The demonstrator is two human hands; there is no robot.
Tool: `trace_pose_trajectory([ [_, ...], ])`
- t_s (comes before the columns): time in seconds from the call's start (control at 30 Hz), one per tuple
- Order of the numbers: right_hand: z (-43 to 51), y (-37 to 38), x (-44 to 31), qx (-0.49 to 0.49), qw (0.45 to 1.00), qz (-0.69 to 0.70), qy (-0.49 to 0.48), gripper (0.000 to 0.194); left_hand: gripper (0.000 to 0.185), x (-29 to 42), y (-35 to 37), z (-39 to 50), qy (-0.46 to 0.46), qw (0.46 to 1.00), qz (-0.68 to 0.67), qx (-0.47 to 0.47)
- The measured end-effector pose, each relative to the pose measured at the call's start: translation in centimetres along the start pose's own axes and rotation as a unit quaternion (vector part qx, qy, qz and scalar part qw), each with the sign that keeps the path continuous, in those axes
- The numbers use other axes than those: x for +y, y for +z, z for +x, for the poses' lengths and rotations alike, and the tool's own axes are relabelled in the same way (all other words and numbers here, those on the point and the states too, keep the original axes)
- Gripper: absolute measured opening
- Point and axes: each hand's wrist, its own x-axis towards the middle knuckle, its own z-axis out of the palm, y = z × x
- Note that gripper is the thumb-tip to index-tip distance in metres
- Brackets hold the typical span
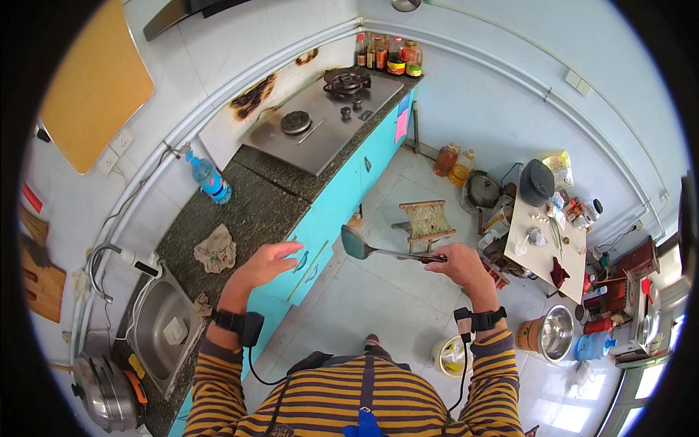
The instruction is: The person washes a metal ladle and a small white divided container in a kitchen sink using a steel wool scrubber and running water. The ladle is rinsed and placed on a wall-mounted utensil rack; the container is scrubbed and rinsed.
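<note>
A wok spatula with a dark handle is held out level in front of me, its blade pointing left. My right hand grips the handle end. Over the front edge of the granite counter, my left hand has its fingers apart and nothing between them. Close to those fingertips is a metal handle on the turquoise cabinet front. Whether the fingers touch it, I cannot tell. A crumpled beige cloth lies on the counter left of that hand.
A steel gas stove is set in the counter, with several sauce bottles behind. A blue bottle stands near the wall, and a sink is at left. A low folding stool and a cluttered table are on the right.
</note>
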Motion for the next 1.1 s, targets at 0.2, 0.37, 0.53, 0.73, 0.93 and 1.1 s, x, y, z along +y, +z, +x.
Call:
trace_pose_trajectory([
  [0.2, 7.4, -6.0, -1.2, -0.012, 0.992, -0.057, -0.115, 0.031, 0.047, 6.7, 6.5, 13.0, 0.151, 0.973, 0.159, -0.068],
  [0.37, 13.3, -10.3, -1.9, 0.023, 0.978, -0.105, -0.181, 0.03, 0.031, 9.3, 11.0, 20.4, 0.196, 0.969, 0.149, -0.031],
  [0.53, 18.9, -12.7, -1.4, 0.116, 0.949, -0.194, -0.219, 0.038, 0.02, 10.9, 9.4, 26.8, 0.147, 0.986, 0.08, -0.027],
  [0.73, 27.4, -15.7, 4.5, 0.403, 0.909, -0.028, -0.106, 0.039, 0.017, 12.5, 4.2, 35.5, 0.219, 0.97, -0.096, 0.037],
  [0.93, 36.1, -3.2, 7.0, 0.156, 0.95, 0.264, -0.065, 0.03, 0.016, 12.8, 2.5, 46.7, 0.227, 0.936, -0.265, 0.049],
  [1.1, 39.9, 1.0, 8.5, 0.178, 0.877, 0.447, 0.006, 0.021, 0.016, 11.9, 4.3, 53.0, 0.15, 0.938, -0.311, 0.037],
])
